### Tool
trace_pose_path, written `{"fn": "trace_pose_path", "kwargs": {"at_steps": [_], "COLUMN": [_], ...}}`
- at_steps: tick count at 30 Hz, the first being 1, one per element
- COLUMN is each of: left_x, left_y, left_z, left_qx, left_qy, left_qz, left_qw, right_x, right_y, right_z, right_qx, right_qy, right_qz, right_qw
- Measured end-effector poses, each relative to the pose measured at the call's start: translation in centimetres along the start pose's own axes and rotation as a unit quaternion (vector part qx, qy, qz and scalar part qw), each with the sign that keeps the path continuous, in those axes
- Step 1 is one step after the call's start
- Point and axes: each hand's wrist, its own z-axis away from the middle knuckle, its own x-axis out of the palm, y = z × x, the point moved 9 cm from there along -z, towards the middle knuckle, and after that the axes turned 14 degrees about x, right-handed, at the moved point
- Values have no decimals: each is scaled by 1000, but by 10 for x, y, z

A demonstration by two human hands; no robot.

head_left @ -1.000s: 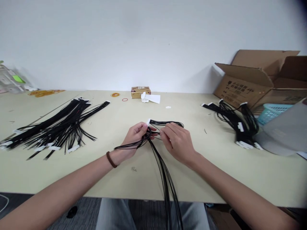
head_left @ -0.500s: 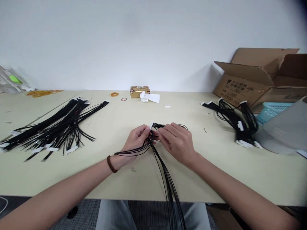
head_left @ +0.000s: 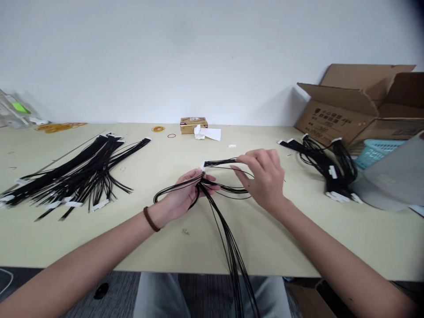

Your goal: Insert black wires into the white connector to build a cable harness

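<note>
My left hand (head_left: 185, 191) is closed on a black wire harness (head_left: 225, 221) just below its small white connector (head_left: 203, 165). From there one group of wires loops over my left wrist, another runs right, and long ends hang over the table's front edge. My right hand (head_left: 263, 176) is to the right, with thumb and forefinger at the wires that loop out from the connector. The fingers are bent around this loop, and part of it is hidden behind them.
On the left lies a pile of black wire harnesses (head_left: 89, 172). More harnesses (head_left: 326, 168) lie on the right beside a cardboard box (head_left: 338, 110), a teal basket (head_left: 374, 153) and a grey container (head_left: 391, 181). A small box (head_left: 193, 125), white paper (head_left: 210, 134) and rubber bands (head_left: 158, 129) are at the back.
My right hand has moved right and slightly up, away from my left hand. The wires at the connector now stretch out to the right, and my left hand has turned more palm-up.
</note>
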Motion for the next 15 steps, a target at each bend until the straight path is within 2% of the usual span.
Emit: {"fn": "trace_pose_path", "kwargs": {"at_steps": [4,9,12,15], "left_x": [1,7,5,-1], "left_y": [-1,-6,-8,-9], "left_z": [1,5,4,2], "left_qx": [-28,-57,-62,-62], "left_qy": [-17,-38,-21,12], "left_qz": [7,32,53,55], "left_qw": [999,997,996,997], "right_x": [-2,-2,-5,-14], "right_y": [22,33,20,-13], "right_z": [-7,-7,-2,9], "right_qx": [17,-25,-85,-173], "right_qy": [7,13,41,79], "right_qz": [26,31,67,55], "right_qw": [999,999,993,980]}}
